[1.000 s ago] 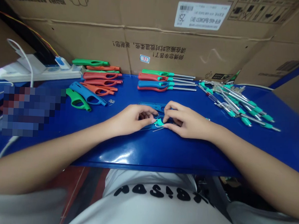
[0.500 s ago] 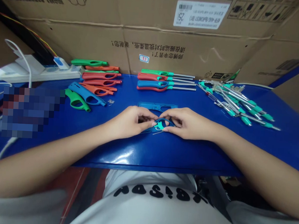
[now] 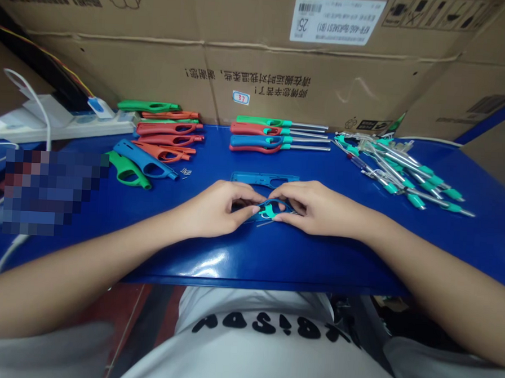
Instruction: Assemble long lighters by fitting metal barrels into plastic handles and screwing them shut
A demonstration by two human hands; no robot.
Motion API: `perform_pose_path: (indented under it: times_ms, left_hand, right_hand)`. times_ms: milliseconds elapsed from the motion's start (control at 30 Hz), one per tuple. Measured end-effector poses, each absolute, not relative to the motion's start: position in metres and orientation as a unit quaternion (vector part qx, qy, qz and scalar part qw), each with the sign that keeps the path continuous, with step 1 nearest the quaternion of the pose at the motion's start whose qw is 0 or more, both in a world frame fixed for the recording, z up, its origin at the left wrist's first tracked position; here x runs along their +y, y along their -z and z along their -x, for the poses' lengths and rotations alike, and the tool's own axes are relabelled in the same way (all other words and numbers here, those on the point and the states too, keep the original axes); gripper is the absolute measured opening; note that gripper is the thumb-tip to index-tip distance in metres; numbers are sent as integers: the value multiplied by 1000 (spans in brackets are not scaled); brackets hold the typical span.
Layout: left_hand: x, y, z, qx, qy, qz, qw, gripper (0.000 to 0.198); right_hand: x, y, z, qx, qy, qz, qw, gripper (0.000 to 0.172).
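My left hand [image 3: 221,210] and my right hand [image 3: 313,208] meet over the table, both closed with bent fingers on a blue lighter handle shell [image 3: 280,201]. A teal trigger piece [image 3: 269,212] sits in the shell's finger opening, between my two thumbs. My left thumb tip touches the left side of this piece, where a small dark bit shows. The fingers cover much of the shell. Just beyond my hands lies another blue handle half [image 3: 253,179], flat on the table. A thin metal rod or wire [image 3: 265,223] shows below the held shell.
Colored handle shells [image 3: 171,129] are piled at the left, beside small metal pins [image 3: 186,171]. Lighters with metal tubes [image 3: 280,139] lie in a row at the back. Tube assemblies [image 3: 400,168] are heaped right. A power strip [image 3: 69,127] and cardboard box [image 3: 157,65] stand behind.
The view has shifted very slightly. Both hands keep hold of the blue shell in nearly the same place, with only a tiny movement of the left fingers and thumb.
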State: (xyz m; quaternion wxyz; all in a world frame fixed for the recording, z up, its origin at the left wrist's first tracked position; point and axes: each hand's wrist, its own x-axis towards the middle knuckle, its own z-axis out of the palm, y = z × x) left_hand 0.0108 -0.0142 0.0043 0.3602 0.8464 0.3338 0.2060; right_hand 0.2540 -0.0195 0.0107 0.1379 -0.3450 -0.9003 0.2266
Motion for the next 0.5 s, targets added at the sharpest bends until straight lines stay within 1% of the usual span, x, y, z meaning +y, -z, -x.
perform_pose_path:
  times_ms: [133, 233, 333, 433, 500]
  left_hand:
    - [-16, -3, -13, 324, -218, -833, 393, 24]
    - [-18, -2, -17, 335, -227, -846, 348, 18]
    - [-18, -1, -19, 337, -234, -860, 302, 17]
    - [-17, 0, -17, 342, -232, -863, 291, 18]
    - [-15, 0, -16, 349, -227, -862, 289, 19]
  right_hand:
    - [-20, -8, -254, -910, -215, 328, 135, 25]
    - [-21, -6, -253, -917, -205, 317, 131, 27]
    - [-23, -7, -255, -918, -197, 317, 136, 32]
    - [-22, -13, -262, -919, -179, 327, 131, 36]
    - [-19, -18, -269, -920, -154, 344, 109, 32]
